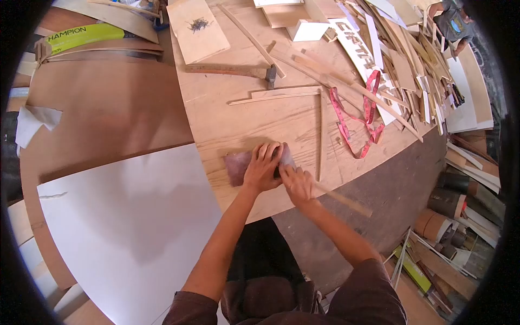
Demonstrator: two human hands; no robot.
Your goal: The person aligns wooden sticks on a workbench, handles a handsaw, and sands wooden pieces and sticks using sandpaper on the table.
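Note:
On the tabletop near its front edge lies a brownish sheet that looks like sandpaper (235,169). My left hand (262,168) presses down on it, fingers bent and close together. A dark patch shows between my two hands; I cannot make out what it is. My right hand (298,183), closed, grips a thin wooden strip (349,202) that sticks out past the table edge, slightly blurred. The strip's other end is hidden by my hands. Just beyond my hands, two thin strips form an L-shaped corner (320,100).
A hammer (233,71), a pink measuring tape (346,127) and a board with a pile of nails (198,24) lie on the wooden table (216,122). Wood offcuts (406,65) heap at the right. A white sheet (130,227) lies left. Another person (454,24) is at the far right.

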